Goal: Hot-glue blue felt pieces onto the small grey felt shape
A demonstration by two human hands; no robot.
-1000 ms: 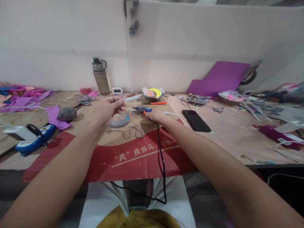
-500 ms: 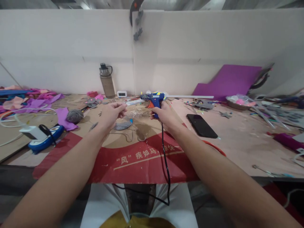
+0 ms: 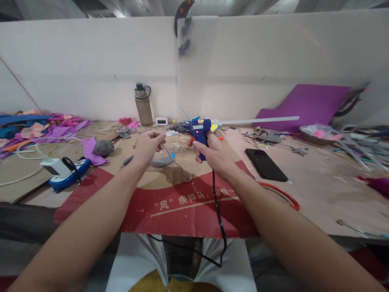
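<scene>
My right hand [image 3: 212, 150] is closed around the handle of a blue glue gun [image 3: 199, 130], whose nozzle points left. A long white glue stick [image 3: 258, 120] sticks out of its back, and a black cord [image 3: 216, 202] hangs from the handle. My left hand [image 3: 150, 146] is closed in a pinch on a thin grey yarn strand [image 3: 169, 153], which runs down to the loose yarn on the board. Just below the hands lies a grey felt crescent [image 3: 162, 161] with a blue tip. Dried glue bits [image 3: 179, 142] are scattered behind it.
A black phone [image 3: 266, 164] lies to the right, near a red-orange loop [image 3: 285, 194]. At left are a blue power strip [image 3: 69, 174], a grey yarn ball [image 3: 103, 147] and felt scraps [image 3: 60, 132]. A bottle [image 3: 143, 106] and purple sheet [image 3: 310, 105] stand behind.
The glue gun has come slightly nearer and left relative to the table, its glue stick now tilting up. The yarn strand now shows at my left fingers. The camera view has shifted a little.
</scene>
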